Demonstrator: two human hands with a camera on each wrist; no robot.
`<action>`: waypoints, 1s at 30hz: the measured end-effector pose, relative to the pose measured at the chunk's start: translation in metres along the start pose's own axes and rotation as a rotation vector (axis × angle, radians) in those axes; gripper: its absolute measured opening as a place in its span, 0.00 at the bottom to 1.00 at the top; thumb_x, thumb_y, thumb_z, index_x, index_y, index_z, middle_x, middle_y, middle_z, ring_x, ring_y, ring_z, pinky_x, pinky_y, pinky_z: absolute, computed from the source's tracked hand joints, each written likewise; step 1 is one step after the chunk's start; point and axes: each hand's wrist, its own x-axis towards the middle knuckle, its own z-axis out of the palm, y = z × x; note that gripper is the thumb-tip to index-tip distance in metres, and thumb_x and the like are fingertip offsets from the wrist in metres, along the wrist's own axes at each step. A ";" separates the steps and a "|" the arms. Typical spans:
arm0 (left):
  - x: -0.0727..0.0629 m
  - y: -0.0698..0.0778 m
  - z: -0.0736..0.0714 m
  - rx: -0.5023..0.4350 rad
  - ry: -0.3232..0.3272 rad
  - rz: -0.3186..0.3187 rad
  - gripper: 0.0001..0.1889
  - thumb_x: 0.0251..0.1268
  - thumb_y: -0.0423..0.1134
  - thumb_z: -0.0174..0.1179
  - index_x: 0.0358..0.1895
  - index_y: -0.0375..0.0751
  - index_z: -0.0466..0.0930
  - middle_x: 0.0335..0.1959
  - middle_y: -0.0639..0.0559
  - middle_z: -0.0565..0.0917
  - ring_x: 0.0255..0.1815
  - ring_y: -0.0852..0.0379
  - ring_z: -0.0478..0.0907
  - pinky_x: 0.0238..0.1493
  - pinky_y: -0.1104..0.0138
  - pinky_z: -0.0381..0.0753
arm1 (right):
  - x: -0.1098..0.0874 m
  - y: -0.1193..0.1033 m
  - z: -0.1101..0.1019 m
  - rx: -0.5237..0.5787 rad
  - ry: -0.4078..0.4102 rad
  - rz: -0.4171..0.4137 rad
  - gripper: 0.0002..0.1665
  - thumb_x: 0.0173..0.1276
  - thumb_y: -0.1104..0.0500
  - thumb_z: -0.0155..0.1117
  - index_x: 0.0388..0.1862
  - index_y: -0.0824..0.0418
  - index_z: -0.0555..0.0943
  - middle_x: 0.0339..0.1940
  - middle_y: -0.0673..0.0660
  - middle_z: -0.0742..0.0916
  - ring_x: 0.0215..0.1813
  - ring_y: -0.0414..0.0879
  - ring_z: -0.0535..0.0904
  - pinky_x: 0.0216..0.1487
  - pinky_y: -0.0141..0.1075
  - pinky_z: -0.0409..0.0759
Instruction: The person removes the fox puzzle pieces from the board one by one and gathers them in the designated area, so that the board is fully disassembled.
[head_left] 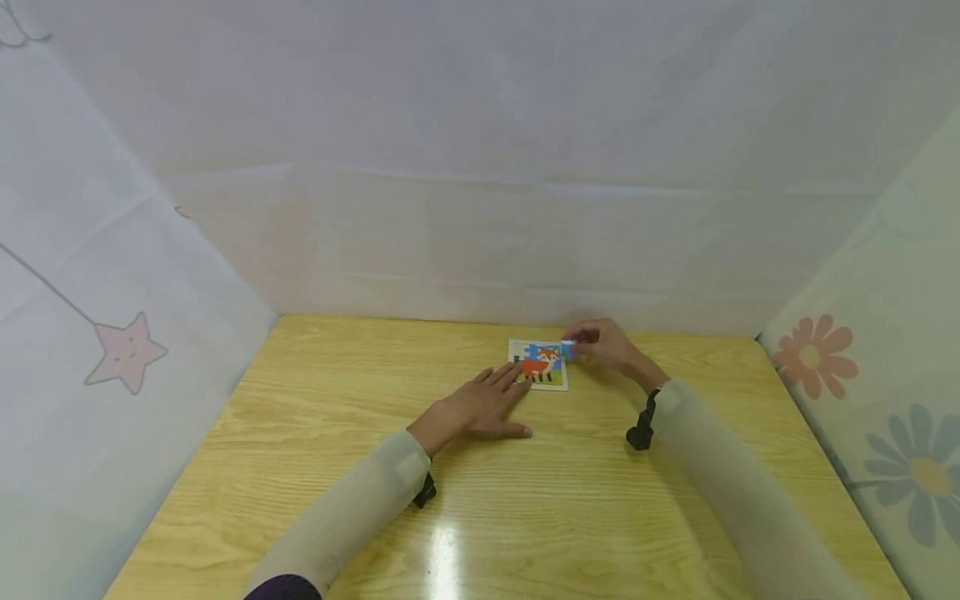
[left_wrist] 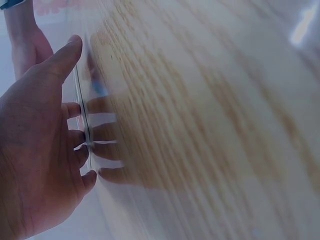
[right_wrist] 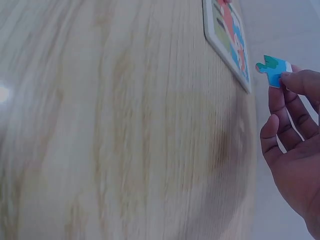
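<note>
A small fox jigsaw puzzle (head_left: 538, 368) in a white frame lies near the table's back edge. Its upper left part shows pale gaps among blue pieces. My left hand (head_left: 483, 406) is laid palm down with fingers extended, their tips overlapping the puzzle's left side in the head view. Between thumb and fingers, my right hand (head_left: 613, 350) pinches a blue and green puzzle piece (right_wrist: 275, 71) at the frame's upper right corner. The right wrist view has this piece raised off the tabletop, with the framed puzzle (right_wrist: 227, 47) just beyond.
The wood-grain table (head_left: 360, 500) is closed in by a pale back sheet (head_left: 450, 233) just behind the puzzle. Side sheets carry a pink star (head_left: 126, 352) on the left and flowers (head_left: 816, 357) on the right. Black straps with small devices (head_left: 641, 433) sit on both wrists.
</note>
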 end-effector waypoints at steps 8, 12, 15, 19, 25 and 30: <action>-0.002 0.000 -0.001 -0.010 0.015 0.008 0.50 0.76 0.76 0.43 0.89 0.49 0.45 0.89 0.42 0.39 0.89 0.45 0.38 0.86 0.48 0.47 | -0.013 0.013 -0.013 -0.039 0.023 0.045 0.12 0.75 0.65 0.70 0.55 0.63 0.89 0.50 0.62 0.90 0.46 0.51 0.84 0.41 0.44 0.86; -0.003 0.001 0.000 -0.025 0.023 0.008 0.50 0.76 0.76 0.44 0.89 0.49 0.46 0.89 0.42 0.39 0.89 0.45 0.39 0.86 0.47 0.48 | -0.020 0.017 -0.020 -0.050 0.034 0.074 0.13 0.74 0.65 0.71 0.54 0.64 0.89 0.50 0.63 0.89 0.47 0.52 0.84 0.42 0.42 0.85; -0.002 0.001 0.001 -0.033 0.028 0.007 0.50 0.76 0.76 0.44 0.89 0.49 0.46 0.89 0.42 0.39 0.89 0.45 0.39 0.86 0.47 0.47 | -0.025 0.022 -0.024 -0.059 0.040 0.089 0.12 0.73 0.65 0.71 0.54 0.64 0.89 0.49 0.62 0.89 0.46 0.53 0.83 0.41 0.42 0.85; -0.002 0.000 0.002 -0.037 0.035 0.008 0.50 0.76 0.75 0.46 0.89 0.49 0.45 0.89 0.42 0.40 0.89 0.45 0.39 0.86 0.47 0.47 | -0.030 0.029 -0.030 -0.076 0.049 0.110 0.12 0.73 0.64 0.72 0.54 0.63 0.89 0.49 0.61 0.89 0.45 0.53 0.83 0.41 0.40 0.85; -0.001 0.000 0.002 -0.031 0.031 0.000 0.50 0.75 0.76 0.45 0.89 0.50 0.45 0.89 0.42 0.39 0.89 0.45 0.39 0.86 0.46 0.48 | -0.036 0.034 -0.037 -0.105 0.058 0.116 0.13 0.73 0.64 0.72 0.55 0.63 0.89 0.50 0.63 0.89 0.46 0.53 0.84 0.40 0.40 0.86; -0.001 0.000 0.002 -0.031 0.030 0.002 0.50 0.76 0.76 0.45 0.89 0.49 0.45 0.89 0.42 0.39 0.89 0.45 0.38 0.86 0.46 0.48 | -0.040 0.035 -0.042 -0.102 0.054 0.125 0.14 0.74 0.63 0.71 0.55 0.65 0.88 0.50 0.63 0.88 0.46 0.52 0.83 0.40 0.41 0.85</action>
